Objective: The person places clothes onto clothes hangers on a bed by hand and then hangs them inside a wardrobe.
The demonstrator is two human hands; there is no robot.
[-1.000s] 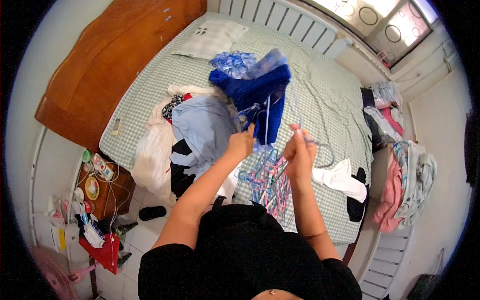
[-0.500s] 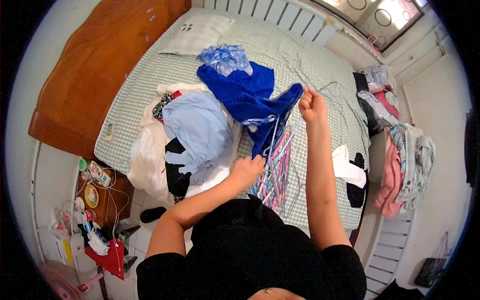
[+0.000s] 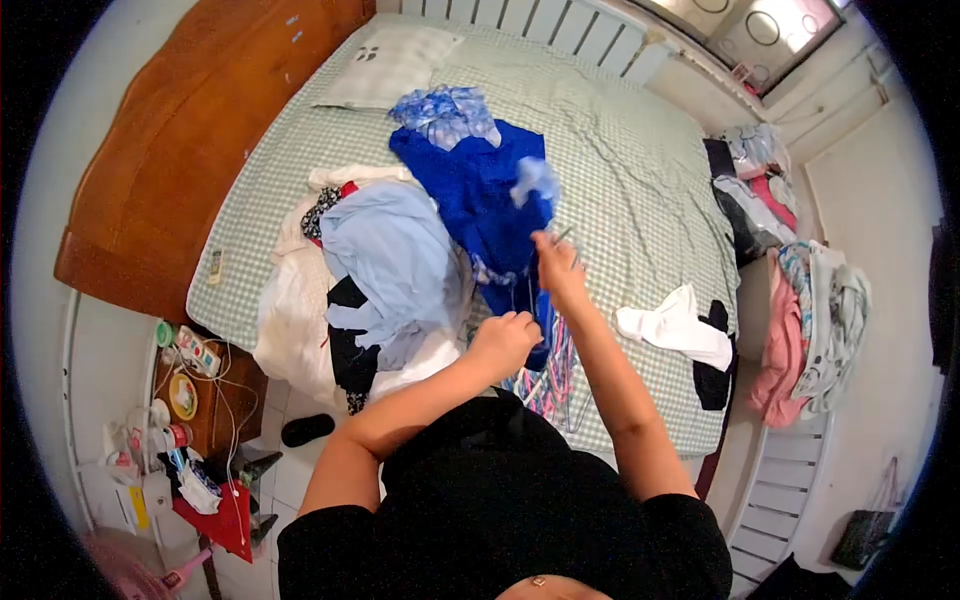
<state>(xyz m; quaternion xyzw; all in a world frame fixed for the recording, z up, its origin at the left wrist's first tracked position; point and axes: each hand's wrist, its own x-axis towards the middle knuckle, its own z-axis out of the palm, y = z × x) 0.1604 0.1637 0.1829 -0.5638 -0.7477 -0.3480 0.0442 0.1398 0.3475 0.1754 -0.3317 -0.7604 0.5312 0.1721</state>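
Note:
A royal-blue garment (image 3: pixel 480 195) with patterned light-blue trim lies spread on the bed, its near end lifted between my hands. A light-blue patch of it (image 3: pixel 535 182) is smeared by motion above my right hand. My left hand (image 3: pixel 507 345) is closed at the garment's near end, on a thin clothes hanger (image 3: pixel 531 290) mostly hidden by the cloth. My right hand (image 3: pixel 560 270) is closed farther up, with a hanger end showing by its fingers. Beneath and in front of the left hand lies a bundle of colourful hangers (image 3: pixel 548 385).
A heap of clothes with a light-blue shirt (image 3: pixel 390 250) lies left of the garment. White cloth (image 3: pixel 675 325) and black cloth (image 3: pixel 712 365) lie at the right. A pillow (image 3: pixel 390 65) sits at the far left; clothes hang over a rail (image 3: pixel 800 330) beyond the bed.
My right hand has moved left and down, letting go of the raised blue corner, which has dropped inward. My left hand has shifted slightly; the white cloth now shows more.

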